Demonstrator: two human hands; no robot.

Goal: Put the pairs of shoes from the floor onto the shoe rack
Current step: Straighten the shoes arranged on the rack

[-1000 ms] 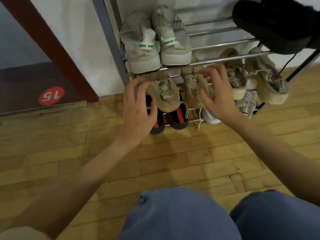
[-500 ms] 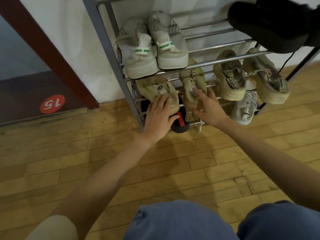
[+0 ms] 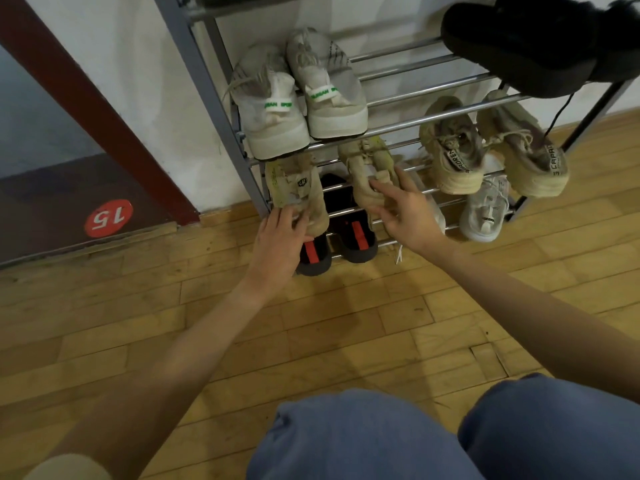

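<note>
A metal shoe rack (image 3: 408, 123) stands against the white wall. Two beige shoes lie on its second-lowest tier: the left beige shoe (image 3: 294, 185) and the right beige shoe (image 3: 367, 174). My left hand (image 3: 280, 244) touches the heel of the left one with straight fingers. The spread fingers of my right hand (image 3: 405, 213) rest against the heel of the right one. Neither hand grips a shoe.
White sneakers with green tabs (image 3: 298, 98) sit on the tier above, beige sneakers (image 3: 491, 150) to the right, a black shoe (image 3: 540, 43) higher up. Black-and-red shoes (image 3: 336, 240) and a white sneaker (image 3: 485, 209) occupy the bottom tier. Wooden floor (image 3: 311, 323) lies before my knees.
Both hands carried the beige shoes onto the tier, then let go of them. They now lie with fingers straight against the heels.
</note>
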